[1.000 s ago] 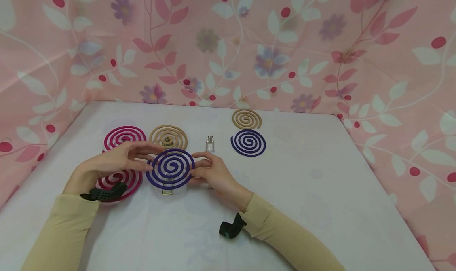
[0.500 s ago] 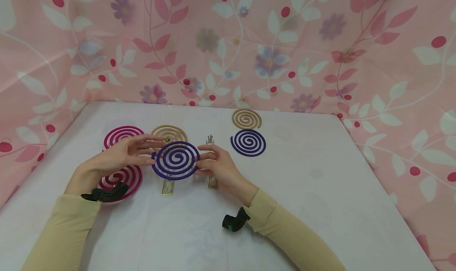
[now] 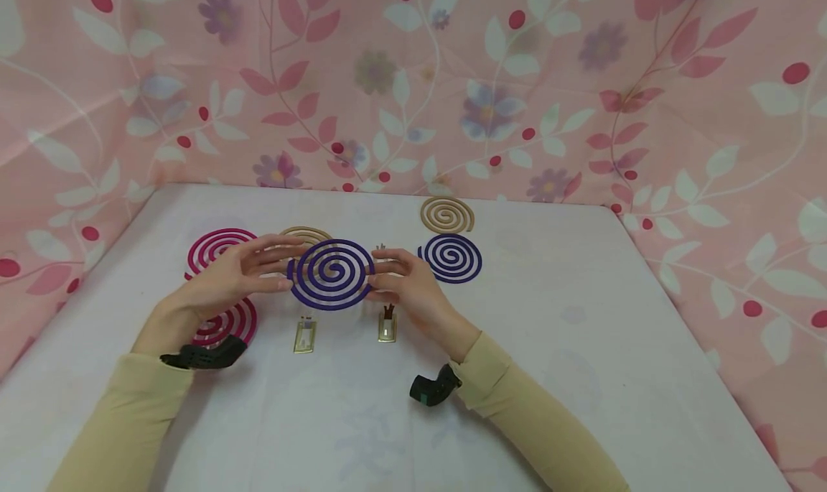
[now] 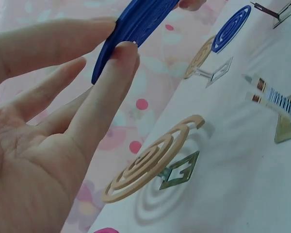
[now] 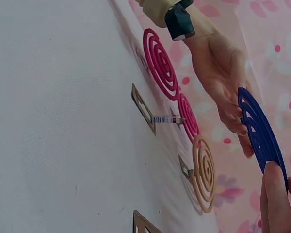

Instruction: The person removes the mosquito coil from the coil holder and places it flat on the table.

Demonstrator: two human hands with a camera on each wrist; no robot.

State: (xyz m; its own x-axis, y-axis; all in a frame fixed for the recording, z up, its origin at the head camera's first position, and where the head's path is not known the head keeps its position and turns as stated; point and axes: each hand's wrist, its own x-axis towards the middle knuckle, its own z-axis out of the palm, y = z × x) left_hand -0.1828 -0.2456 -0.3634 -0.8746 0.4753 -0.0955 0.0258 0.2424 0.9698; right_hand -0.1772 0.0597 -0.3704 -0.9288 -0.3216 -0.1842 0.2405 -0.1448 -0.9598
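Observation:
A dark blue mosquito coil [image 3: 334, 268] is held up over the table between both hands. The left hand [image 3: 232, 280] pinches its left edge between thumb and finger, plain in the left wrist view. At the opposite edge, the right hand [image 3: 423, 298] pinches the coil with thumb and fingertips. Below lie two metal coil stands [image 3: 305, 336] with upright prongs. A tan coil [image 4: 157, 162] sits raised on another stand [image 4: 182, 171], partly hidden by the held coil in the head view.
At the left, two pink coils, one behind [image 3: 220, 246] and one in front [image 3: 244, 325], are partly covered by the left hand and arm. Toward the back right lie a tan coil [image 3: 446, 215] and a blue coil [image 3: 451, 258]. Another stand [image 4: 218, 73] is behind the right hand.
Both hands have carried the blue coil up and slightly right in the head view. The front stands, hidden or partly hidden before, now show beneath it, while the back tan coil is more covered.

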